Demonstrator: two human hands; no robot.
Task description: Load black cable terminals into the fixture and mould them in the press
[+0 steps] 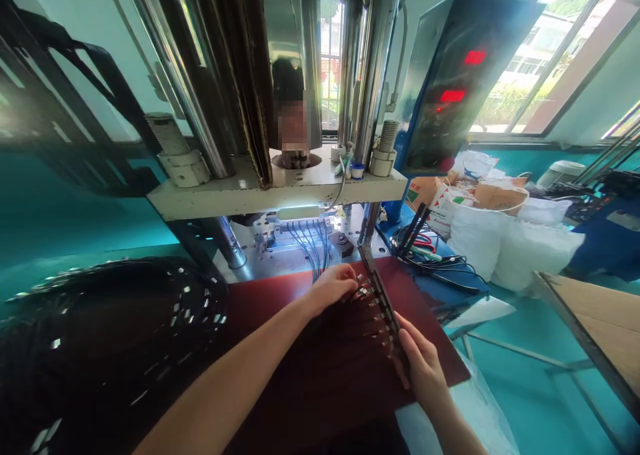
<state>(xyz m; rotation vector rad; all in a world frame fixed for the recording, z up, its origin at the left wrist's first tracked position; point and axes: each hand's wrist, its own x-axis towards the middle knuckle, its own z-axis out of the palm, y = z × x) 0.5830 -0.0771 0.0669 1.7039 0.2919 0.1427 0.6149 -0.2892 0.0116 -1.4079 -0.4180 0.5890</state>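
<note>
My right hand (423, 358) is closed around the lower end of a long dark metal bar (383, 298), held tilted above the red-brown board. Along the bar's left side sit several small shiny cable ends (377, 318), their thin dark leads trailing left and hard to see against the board. Near the bar's upper part, my left hand (336, 288) pinches a cable end (359, 290) between thumb and fingers. Its fingertips are close to the bar; whether they touch it I cannot tell. Under both hands lies the red-brown board (300, 292).
A press with a white crossbeam (280, 198) stands ahead, grey cables (310, 242) lying on its lit bed. At left is a big bundle of black cables (115, 328) with shiny ends. A control box (450, 82), blue tool shelf (450, 288) and white sacks (525, 242) are right.
</note>
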